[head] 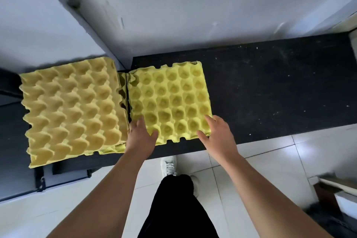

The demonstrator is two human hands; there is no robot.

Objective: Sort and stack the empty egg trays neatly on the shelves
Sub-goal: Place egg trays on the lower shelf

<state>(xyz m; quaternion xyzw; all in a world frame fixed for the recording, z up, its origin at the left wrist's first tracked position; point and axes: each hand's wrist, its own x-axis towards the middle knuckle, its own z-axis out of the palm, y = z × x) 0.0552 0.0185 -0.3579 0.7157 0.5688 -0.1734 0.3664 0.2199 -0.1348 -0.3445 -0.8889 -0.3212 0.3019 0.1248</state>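
Two stacks of yellow egg trays lie side by side on dark shelves. The left stack [71, 108] is taller and sits nearer me on the left shelf [11, 131]. The right tray [170, 98] lies flat on the black shelf [270, 87]. My left hand [142, 135] rests with straight fingers on the near left corner of the right tray. At the tray's near right corner, my right hand [218, 135] lies with spread fingers along the edge. Neither hand curls round the tray.
A grey upright post [90, 29] divides the two shelves, and a pale wall stands behind. The black shelf stretches right of the tray. White floor tiles [270, 162], my dark trouser leg and white shoe [170, 164] are below. A box [338, 189] sits at the lower right.
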